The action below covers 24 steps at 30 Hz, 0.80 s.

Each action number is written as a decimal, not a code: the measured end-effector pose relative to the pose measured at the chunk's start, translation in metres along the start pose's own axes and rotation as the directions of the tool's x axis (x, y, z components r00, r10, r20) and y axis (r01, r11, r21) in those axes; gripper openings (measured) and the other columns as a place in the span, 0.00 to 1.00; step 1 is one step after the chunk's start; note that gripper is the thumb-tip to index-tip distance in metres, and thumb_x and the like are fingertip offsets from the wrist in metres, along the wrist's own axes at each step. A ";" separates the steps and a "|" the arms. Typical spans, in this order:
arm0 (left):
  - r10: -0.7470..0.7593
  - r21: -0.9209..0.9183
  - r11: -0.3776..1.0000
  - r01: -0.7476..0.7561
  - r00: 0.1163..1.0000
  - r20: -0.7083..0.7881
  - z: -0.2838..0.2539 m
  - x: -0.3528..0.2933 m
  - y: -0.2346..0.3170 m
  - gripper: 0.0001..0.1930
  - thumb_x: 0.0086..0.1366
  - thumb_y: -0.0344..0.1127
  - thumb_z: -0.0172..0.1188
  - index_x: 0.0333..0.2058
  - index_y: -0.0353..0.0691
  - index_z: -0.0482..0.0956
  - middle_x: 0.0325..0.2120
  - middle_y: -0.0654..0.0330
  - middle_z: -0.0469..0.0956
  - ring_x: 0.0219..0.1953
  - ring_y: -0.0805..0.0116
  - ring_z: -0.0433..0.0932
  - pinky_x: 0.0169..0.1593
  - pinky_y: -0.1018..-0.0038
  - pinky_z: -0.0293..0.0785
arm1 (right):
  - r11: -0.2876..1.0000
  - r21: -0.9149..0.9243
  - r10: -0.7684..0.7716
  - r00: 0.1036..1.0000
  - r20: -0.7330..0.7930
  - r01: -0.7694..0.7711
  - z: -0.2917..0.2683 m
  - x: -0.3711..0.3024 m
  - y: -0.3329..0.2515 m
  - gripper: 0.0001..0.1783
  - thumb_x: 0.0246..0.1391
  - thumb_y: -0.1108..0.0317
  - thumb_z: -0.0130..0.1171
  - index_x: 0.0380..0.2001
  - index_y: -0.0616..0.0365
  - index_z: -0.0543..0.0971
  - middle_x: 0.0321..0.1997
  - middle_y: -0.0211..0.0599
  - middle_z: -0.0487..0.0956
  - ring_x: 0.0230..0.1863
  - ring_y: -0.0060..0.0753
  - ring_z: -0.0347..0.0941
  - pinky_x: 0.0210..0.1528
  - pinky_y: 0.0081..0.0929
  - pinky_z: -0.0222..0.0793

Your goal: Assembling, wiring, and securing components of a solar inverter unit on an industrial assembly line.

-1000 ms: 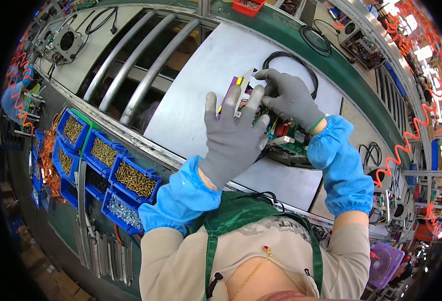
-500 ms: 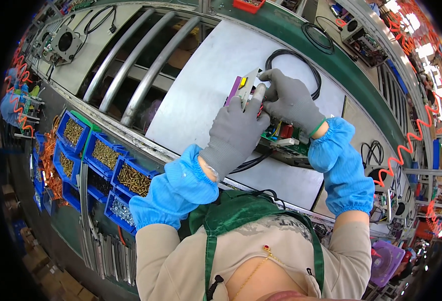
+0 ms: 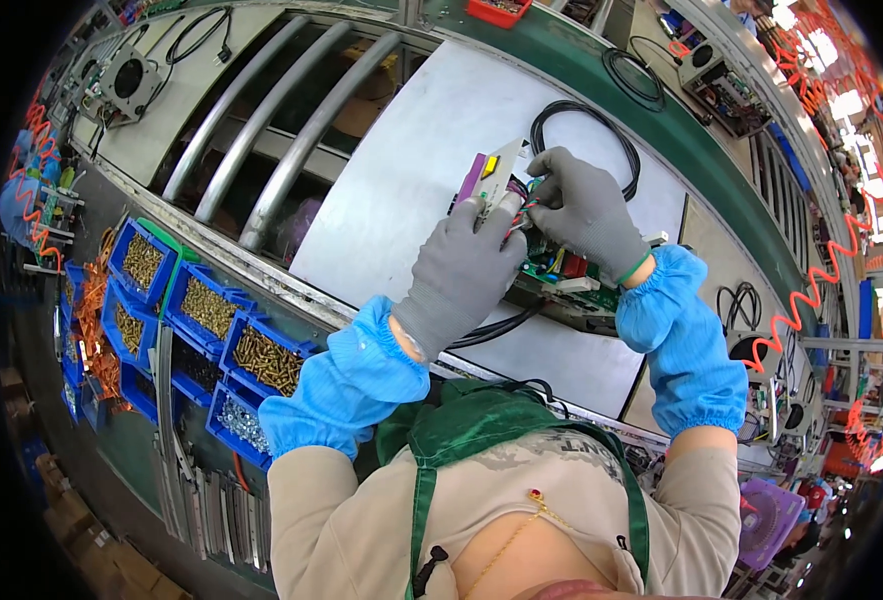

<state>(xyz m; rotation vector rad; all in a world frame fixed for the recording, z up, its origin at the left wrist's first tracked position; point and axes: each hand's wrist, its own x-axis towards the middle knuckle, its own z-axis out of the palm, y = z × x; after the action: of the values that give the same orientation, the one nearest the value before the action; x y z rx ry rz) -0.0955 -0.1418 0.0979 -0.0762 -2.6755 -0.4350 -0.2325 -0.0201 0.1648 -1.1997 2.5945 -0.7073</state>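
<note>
Both hands wear grey gloves with blue sleeve covers over the forearms. Between them is an electronic unit with a green circuit board (image 3: 564, 270) and an upright light metal plate (image 3: 501, 172) that carries a purple strip and a yellow part. A bunch of thin coloured wires (image 3: 528, 203), some red, shows between my fingertips. My left hand (image 3: 461, 275) is closed on these wires at the foot of the plate. From the right, my right hand (image 3: 589, 215) pinches the wires between thumb and forefinger. The wire ends are hidden by the fingers.
A black cable (image 3: 601, 108) loops behind the unit on the white work board (image 3: 391, 190). Metal rollers (image 3: 306, 145) lie to the left. Blue bins (image 3: 266, 355) of screws stand at the near left. A coiled orange hose (image 3: 806, 300) hangs at the right.
My left hand has drawn back slightly toward me and to the left. My right hand has shifted a little, its fingertips now lower. More of the wires between the hands shows.
</note>
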 end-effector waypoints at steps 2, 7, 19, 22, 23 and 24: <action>0.039 0.033 0.999 -0.039 0.999 -0.021 -0.001 -0.001 0.000 0.21 0.45 0.36 0.70 0.41 0.46 0.77 0.56 0.54 0.68 0.53 0.48 0.71 0.45 0.59 0.77 | 1.000 0.024 -0.006 1.000 0.024 0.006 0.001 -0.001 0.001 0.21 0.40 0.74 0.63 0.42 0.60 0.72 0.25 0.39 0.80 0.26 0.34 0.77 0.31 0.29 0.72; 0.015 -0.144 0.987 -0.069 0.939 -0.342 -0.017 -0.012 0.017 0.20 0.46 0.33 0.67 0.41 0.44 0.77 0.54 0.54 0.68 0.52 0.47 0.70 0.44 0.59 0.76 | 1.000 0.016 0.012 0.998 0.066 -0.013 0.000 0.002 0.002 0.21 0.41 0.74 0.63 0.42 0.60 0.72 0.25 0.38 0.79 0.26 0.31 0.77 0.30 0.27 0.72; -0.189 -0.855 -0.290 0.429 0.851 0.491 0.036 -0.038 0.006 0.28 0.62 0.32 0.56 0.58 0.23 0.63 0.46 0.53 0.75 0.47 0.68 0.74 0.52 0.72 0.70 | 0.984 0.069 0.163 0.986 0.036 -0.165 0.007 0.003 -0.006 0.18 0.41 0.72 0.63 0.39 0.57 0.73 0.25 0.38 0.80 0.28 0.38 0.79 0.31 0.33 0.73; -0.128 -0.746 -0.472 0.470 0.801 0.585 0.037 -0.034 0.006 0.26 0.62 0.30 0.55 0.57 0.22 0.64 0.47 0.52 0.74 0.49 0.66 0.73 0.52 0.72 0.71 | 0.997 0.010 0.074 0.996 0.042 -0.075 0.005 0.004 0.000 0.18 0.41 0.73 0.63 0.38 0.58 0.73 0.25 0.39 0.80 0.27 0.37 0.79 0.30 0.31 0.73; -0.126 -0.726 -0.518 0.452 0.799 0.587 0.036 -0.034 0.006 0.25 0.62 0.30 0.55 0.55 0.22 0.64 0.47 0.52 0.73 0.49 0.66 0.73 0.52 0.71 0.71 | 0.996 0.005 0.091 0.995 0.046 -0.091 0.003 0.004 -0.001 0.18 0.40 0.73 0.63 0.38 0.58 0.73 0.25 0.38 0.80 0.27 0.36 0.79 0.30 0.30 0.73; -0.123 -0.704 -0.562 0.434 0.798 0.590 0.036 -0.034 0.006 0.24 0.61 0.30 0.55 0.54 0.21 0.65 0.48 0.52 0.73 0.49 0.65 0.74 0.52 0.71 0.71 | 0.994 0.000 0.108 0.993 0.049 -0.108 0.003 0.005 -0.002 0.18 0.40 0.73 0.63 0.38 0.58 0.73 0.25 0.38 0.79 0.27 0.36 0.79 0.31 0.30 0.73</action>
<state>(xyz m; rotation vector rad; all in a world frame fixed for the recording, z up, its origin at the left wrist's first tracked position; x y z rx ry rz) -0.0783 -0.1246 0.0546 0.2889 -1.1141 -3.0577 -0.2333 -0.0258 0.1632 -1.0529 2.5946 -0.6513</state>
